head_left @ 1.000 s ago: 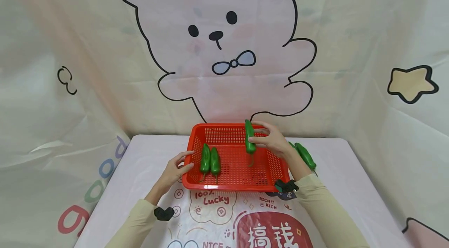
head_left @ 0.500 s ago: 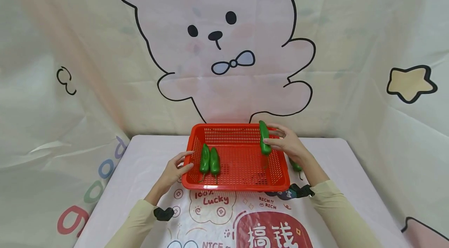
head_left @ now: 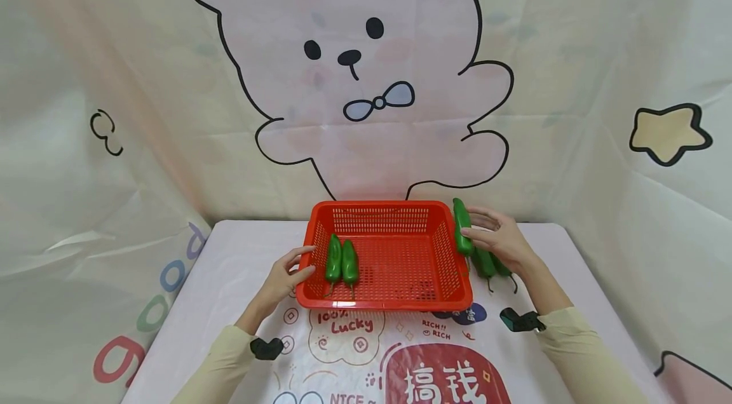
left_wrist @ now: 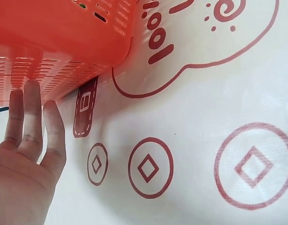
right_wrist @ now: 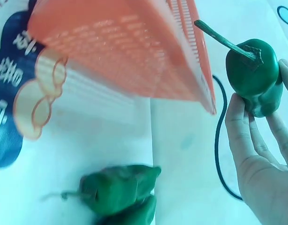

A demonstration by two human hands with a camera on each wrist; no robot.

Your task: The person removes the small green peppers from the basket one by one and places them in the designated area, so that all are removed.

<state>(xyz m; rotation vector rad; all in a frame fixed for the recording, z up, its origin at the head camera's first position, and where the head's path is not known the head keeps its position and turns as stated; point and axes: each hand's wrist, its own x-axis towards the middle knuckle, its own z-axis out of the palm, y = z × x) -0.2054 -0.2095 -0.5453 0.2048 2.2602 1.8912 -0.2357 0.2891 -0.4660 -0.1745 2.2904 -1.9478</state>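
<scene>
My right hand point(head_left: 503, 240) pinches a green chili pepper point(head_left: 462, 229) between thumb and fingers, just off the red basket's right rim. In the right wrist view this pepper point(right_wrist: 254, 70) shows its stem end, raised above the table. Fingers of my left hand point(head_left: 284, 276) touch the left side of the red plastic basket point(head_left: 394, 307). In the left wrist view, three straight fingers point(left_wrist: 33, 112) lie against its outer wall. Two green peppers point(head_left: 342, 261) lie side by side in the basket's left part. Two more peppers point(head_left: 485, 263) rest on the table right of the basket, partly hidden by my right hand.
A white table cover point(head_left: 251, 235) with red printed drawings and lettering lies under the basket. Directly behind the table hangs a cloth backdrop point(head_left: 389, 156) with a cartoon animal. Similar cloth stands at the left and right sides.
My right hand has moved the pepper rightward, from above the basket's interior to past its right rim. My left hand, the basket and the two peppers in it have stayed put.
</scene>
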